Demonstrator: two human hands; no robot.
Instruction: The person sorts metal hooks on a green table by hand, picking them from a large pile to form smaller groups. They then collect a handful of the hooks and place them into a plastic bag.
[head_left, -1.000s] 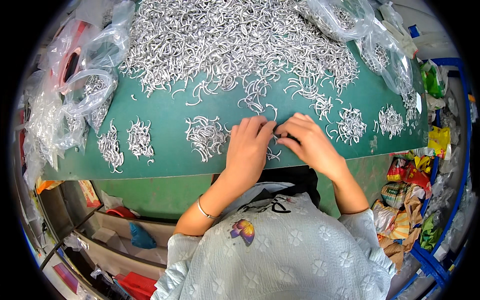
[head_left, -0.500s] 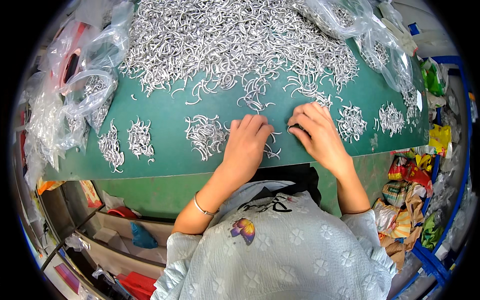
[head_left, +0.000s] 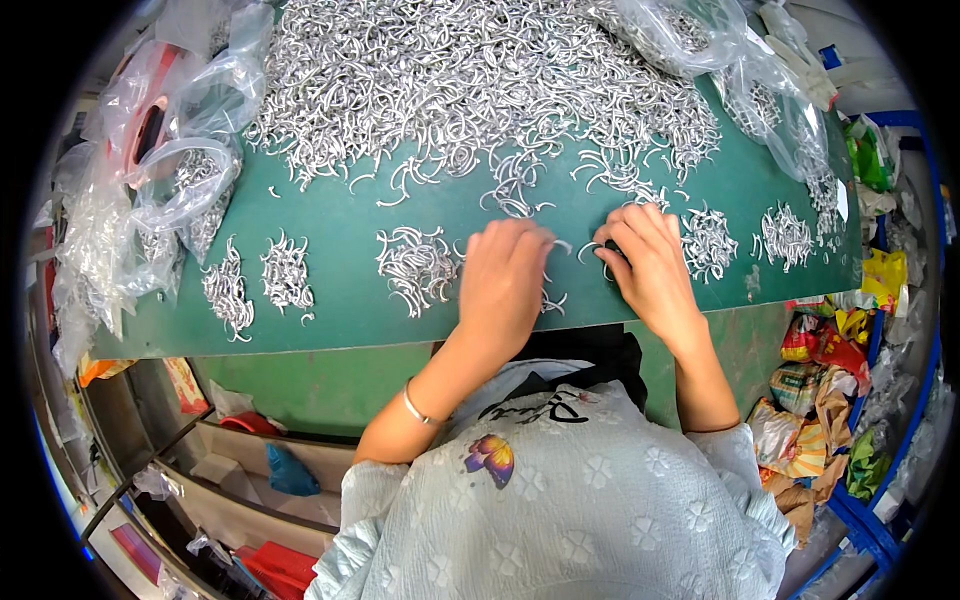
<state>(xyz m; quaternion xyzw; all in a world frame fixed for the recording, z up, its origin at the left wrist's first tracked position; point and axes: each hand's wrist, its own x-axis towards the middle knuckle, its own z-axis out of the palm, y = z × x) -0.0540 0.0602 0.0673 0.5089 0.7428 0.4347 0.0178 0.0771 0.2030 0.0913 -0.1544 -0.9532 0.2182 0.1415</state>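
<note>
A curved silver piece (head_left: 564, 246) juts — rightward — from the left hand (head_left: 500, 280).

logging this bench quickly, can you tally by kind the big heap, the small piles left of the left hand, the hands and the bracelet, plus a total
Big heap: 1
Small piles left of the left hand: 3
Hands (left and right hand): 2
Bracelet: 1
Total: 7
</note>
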